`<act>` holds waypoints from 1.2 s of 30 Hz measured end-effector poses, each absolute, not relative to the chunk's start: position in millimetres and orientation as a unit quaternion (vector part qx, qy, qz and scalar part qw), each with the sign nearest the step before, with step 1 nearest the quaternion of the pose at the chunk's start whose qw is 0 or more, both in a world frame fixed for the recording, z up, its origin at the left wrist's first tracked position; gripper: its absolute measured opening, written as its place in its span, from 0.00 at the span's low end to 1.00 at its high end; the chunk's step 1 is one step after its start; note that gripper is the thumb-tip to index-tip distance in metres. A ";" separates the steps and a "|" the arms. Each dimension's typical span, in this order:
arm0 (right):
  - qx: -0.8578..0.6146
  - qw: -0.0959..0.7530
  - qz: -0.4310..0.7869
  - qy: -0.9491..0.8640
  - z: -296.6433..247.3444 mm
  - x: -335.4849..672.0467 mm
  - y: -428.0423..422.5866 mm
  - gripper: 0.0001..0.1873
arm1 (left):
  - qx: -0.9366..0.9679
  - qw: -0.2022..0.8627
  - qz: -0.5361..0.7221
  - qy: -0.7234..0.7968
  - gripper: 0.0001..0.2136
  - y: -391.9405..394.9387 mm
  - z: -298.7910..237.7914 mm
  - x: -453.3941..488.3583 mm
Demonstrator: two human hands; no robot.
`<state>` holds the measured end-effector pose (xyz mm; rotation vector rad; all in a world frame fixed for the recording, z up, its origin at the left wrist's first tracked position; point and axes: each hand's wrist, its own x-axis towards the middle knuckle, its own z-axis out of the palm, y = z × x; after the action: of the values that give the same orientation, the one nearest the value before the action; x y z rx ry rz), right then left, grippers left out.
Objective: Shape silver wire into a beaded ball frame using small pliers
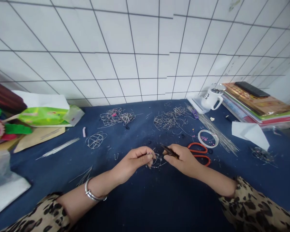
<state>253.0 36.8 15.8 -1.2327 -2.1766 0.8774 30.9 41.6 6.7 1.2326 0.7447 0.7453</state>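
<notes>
My left hand [135, 159] is closed in a pinch on a small bent wire frame [157, 161] that rests on the dark blue cloth [159, 206]. My right hand [183, 159] is closed round small dark pliers [169, 150], whose tip points at the wire frame. Both hands meet at the middle of the table. A silver bangle [93, 194] sits on my left wrist. Orange-handled scissors [199, 153] lie just right of my right hand.
Heaps of bent wire shapes [117, 116] [170, 118] lie behind the hands; a single wire ball [96, 140] sits left. Straight wires [219, 135], a tape ring [207, 138], a white mug [212, 95], stacked books [258, 103] and white paper [251, 133] are right. Green bags [43, 116] stand left.
</notes>
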 end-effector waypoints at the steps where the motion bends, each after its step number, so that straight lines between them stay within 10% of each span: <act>1: -0.446 0.252 0.359 -0.780 16.1 251.6 35.1 0.10 | 0.545 0.693 0.335 0.332 0.07 40.4 6.7 32.6; 36: -0.340 0.258 0.428 -0.796 21.4 246.3 17.9 0.06 | 0.723 0.444 0.332 0.413 0.05 21.2 10.4 37.0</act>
<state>246.3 17.9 21.4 -0.9233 -2.1600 1.1612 37.0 21.2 10.4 1.7922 1.0236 0.8225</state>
